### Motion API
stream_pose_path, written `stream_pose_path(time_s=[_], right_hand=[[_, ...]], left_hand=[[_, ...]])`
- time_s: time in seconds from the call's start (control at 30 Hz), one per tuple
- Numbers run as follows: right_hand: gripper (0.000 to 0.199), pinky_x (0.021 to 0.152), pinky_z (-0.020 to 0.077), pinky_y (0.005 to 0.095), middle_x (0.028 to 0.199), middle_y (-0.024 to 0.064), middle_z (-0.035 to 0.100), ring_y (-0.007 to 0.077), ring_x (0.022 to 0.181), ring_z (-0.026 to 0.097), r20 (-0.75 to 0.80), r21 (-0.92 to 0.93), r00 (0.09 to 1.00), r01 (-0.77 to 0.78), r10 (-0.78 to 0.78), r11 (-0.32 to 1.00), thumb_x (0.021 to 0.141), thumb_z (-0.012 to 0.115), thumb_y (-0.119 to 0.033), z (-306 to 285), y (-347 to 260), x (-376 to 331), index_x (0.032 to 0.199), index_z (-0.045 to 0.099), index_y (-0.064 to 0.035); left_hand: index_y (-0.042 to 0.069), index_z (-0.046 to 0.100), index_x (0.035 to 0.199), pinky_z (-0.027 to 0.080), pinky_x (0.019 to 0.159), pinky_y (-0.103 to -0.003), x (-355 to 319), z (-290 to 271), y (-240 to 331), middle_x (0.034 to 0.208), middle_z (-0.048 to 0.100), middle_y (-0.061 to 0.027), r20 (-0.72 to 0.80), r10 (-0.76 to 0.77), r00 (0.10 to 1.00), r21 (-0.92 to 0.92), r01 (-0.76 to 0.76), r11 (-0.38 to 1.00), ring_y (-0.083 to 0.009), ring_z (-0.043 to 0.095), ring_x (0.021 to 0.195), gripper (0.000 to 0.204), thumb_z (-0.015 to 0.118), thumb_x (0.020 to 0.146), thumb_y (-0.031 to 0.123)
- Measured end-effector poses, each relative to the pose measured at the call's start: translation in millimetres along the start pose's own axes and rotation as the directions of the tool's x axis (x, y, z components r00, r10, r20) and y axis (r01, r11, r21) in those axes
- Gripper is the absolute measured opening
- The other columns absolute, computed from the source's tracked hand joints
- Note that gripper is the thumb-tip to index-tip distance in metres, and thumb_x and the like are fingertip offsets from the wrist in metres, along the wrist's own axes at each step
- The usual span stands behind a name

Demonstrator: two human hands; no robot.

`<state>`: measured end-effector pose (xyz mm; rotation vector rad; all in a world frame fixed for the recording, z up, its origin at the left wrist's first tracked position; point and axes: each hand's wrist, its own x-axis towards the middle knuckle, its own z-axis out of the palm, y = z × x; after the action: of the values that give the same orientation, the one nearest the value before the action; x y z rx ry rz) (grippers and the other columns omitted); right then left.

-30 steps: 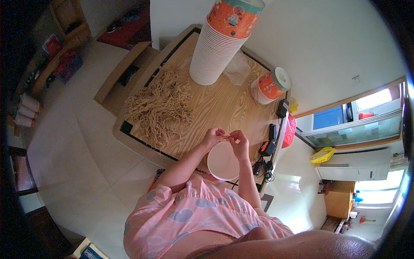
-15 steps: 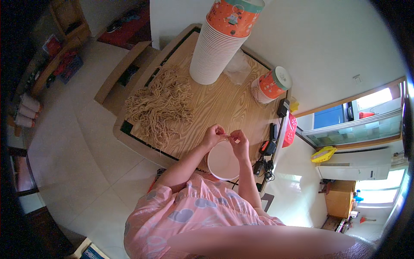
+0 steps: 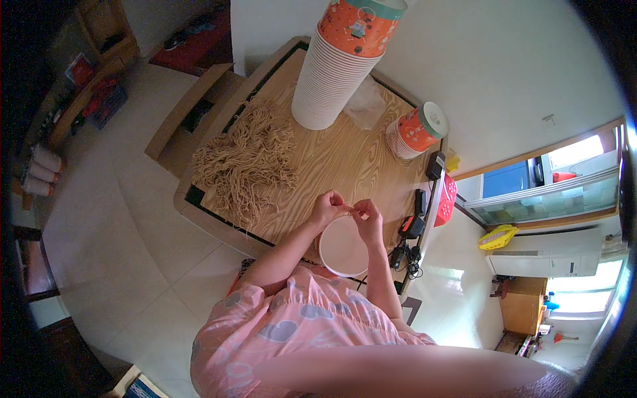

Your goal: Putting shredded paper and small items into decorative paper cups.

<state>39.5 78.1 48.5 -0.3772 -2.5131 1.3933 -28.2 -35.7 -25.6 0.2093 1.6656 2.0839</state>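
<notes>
You have one tall stack of ridged tubs (image 3: 325, 83), one shorter stack (image 3: 417, 132) and one shaggy heap of tan twine (image 3: 247, 162), while your left hand (image 3: 328, 208) and right hand (image 3: 368, 217) meet, fingertips pinched on something too small to identify, just by one round white tub's (image 3: 343, 249) far rim.

Left hand (image 3: 326, 207): fingers pinched over the bucket's far rim; anything between them is too small to tell
Right hand (image 3: 368, 213): fingers likewise pinched, just beside the left's
Paper bucket (image 3: 343, 249): white inside, mouth upward, close before the body
Twine (image 3: 245, 162): tan, tangled heap on the left of the wood-grain tabletop (image 3: 332, 169)
Tall stack (image 3: 325, 86): nested paper buckets, white rims below, orange-and-green print on top
Short stack (image 3: 417, 131): similar buckets, bottoms up, far right
Plastic bag (image 3: 365, 106): clear, crumpled, between the stacks
Power adapters (image 3: 412, 228): black, right edge
</notes>
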Motion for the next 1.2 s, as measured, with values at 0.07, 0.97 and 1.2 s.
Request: stream_pose_path(time_s=[0.07,0.97,1.2], right_hand=[[0.013,0.060,0.0443,0.0229,0.070,0.0021,0.057,0.0092,0.063,0.051,0.000,0.002,1.000,-0.003,0.003,1.000,0.073,0.065,0.000,-0.1,-0.3,-0.3,0.079,0.054,-0.0016],[0.012,0.061,0.0454,0.0272,0.070,0.0060,0.058,0.0138,0.064,0.054,0.012,0.045,1.000,-0.016,0.016,0.999,0.073,0.063,-0.002,3.0,2.6,0.5,0.080,0.054,-0.0024],[0.012,0.062,0.0458,0.0274,0.070,0.0061,0.059,0.0139,0.065,0.055,0.015,0.016,1.000,-0.017,0.017,1.000,0.074,0.064,-0.004,1.3,2.0,-0.3,0.081,0.055,-0.0028]], left_hand=[[0.005,0.053,0.076,0.044,0.054,-0.021,-0.5,0.0,1.8,0.067,0.057,-0.0006,-0.001,-0.010,1.000,0.007,0.010,1.000,-0.0061,0.052,0.060,0.028,0.077,0.063,0.011],[0.004,0.060,0.085,0.045,0.060,-0.023,-7.6,-0.9,25.2,0.077,0.061,-0.0029,0.028,-0.252,0.967,-0.174,0.253,0.952,-0.0098,0.056,0.068,0.022,0.072,0.069,0.014],[0.004,0.061,0.086,0.044,0.057,-0.021,-8.0,-2.7,23.9,0.076,0.061,-0.0022,0.131,-0.308,0.942,-0.263,0.333,0.906,-0.0087,0.055,0.064,0.021,0.071,0.070,0.013]])
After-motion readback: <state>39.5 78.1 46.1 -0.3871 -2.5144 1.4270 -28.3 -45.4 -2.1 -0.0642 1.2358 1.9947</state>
